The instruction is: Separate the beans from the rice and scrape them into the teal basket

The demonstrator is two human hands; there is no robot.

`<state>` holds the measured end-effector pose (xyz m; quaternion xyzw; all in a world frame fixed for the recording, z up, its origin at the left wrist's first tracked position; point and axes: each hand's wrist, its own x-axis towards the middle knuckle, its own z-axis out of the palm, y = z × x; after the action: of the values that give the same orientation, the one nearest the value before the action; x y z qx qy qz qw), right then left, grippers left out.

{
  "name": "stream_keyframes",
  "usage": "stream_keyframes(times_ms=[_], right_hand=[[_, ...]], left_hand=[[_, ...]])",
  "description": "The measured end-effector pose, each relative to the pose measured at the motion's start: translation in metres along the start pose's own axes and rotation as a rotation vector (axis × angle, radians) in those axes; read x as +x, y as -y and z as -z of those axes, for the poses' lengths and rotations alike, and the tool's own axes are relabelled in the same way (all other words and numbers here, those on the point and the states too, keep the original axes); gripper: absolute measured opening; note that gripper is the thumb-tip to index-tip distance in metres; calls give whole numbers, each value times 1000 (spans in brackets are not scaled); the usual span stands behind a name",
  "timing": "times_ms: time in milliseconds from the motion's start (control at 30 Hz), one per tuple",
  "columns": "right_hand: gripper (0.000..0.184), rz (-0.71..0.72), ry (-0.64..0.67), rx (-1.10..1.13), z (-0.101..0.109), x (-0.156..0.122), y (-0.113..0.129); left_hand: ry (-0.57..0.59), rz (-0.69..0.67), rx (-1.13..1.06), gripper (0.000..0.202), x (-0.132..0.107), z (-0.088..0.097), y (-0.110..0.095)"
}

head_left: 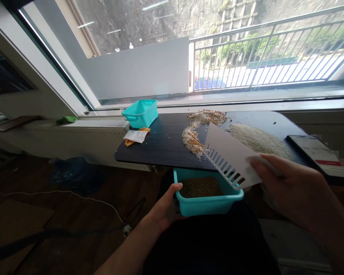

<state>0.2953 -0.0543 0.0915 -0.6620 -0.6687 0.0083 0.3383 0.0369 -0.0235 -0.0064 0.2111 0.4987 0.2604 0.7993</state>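
My left hand [166, 210] grips the left end of a turquoise plastic bin [209, 206], thumb over its rim. Small brown-green grains or beans [202, 187] lie inside, below the table's front edge. In my right hand [286, 179] is a flat white slotted scoop [232, 152], tilted, its slotted edge above the bin's right part. Behind it on the dark table [160, 152] curves a band of mixed white and orange-brown grains [193, 139]. A wide pile of white, rice-like grains [255, 139] spreads to the right, partly hidden by the scoop and my right hand.
A second turquoise bin [141, 114] stands at the table's back left, with a white and yellow cloth or packet [136, 136] before it. A dark-edged flat box [315, 152] lies at right. A radiator [100, 139] and window border the table; a cable [94, 199] crosses the floor.
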Motion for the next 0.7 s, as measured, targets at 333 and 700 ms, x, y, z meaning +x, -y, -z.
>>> stream_keyframes(times_ms=[333, 700], right_hand=[[26, -229, 37, 127, -26, 12, 1], [25, -338, -111, -123, -18, 11, -26]], left_hand=[[19, -4, -6, 60, 4, -1, 2], [10, 7, -25, 61, 5, -5, 3]])
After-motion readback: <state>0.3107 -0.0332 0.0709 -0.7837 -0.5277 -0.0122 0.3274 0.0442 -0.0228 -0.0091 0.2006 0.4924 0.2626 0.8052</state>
